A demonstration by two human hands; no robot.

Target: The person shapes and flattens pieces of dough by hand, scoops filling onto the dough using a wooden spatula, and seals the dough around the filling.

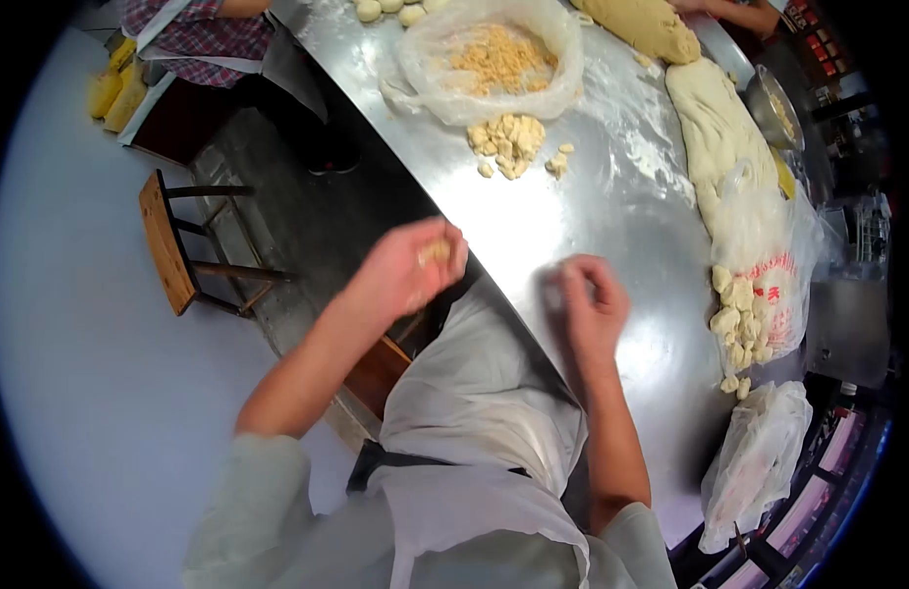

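Note:
My left hand [415, 265] is raised near the table's edge, its fingers curled round a small piece of dough [435, 252]. Over the steel tabletop, my right hand [594, 306] has its fingers curled in; whether anything is inside them is hidden. Ahead of both hands lies a heap of small dough pieces [511, 142], with a few loose bits beside it. Just behind that heap, an open plastic bag [425, 74] holds a crumbly yellowish filling [503, 61]. More dough pieces [737, 319] lie to the right of my right hand.
A long slab of dough [715, 128] and a yellowish roll [646, 27] lie along the table's [631, 236] far side, near a metal bowl [774, 108]. Plastic bags [759, 461] hang at right. A wooden stool [169, 245] stands left. Other people work at the table's far end.

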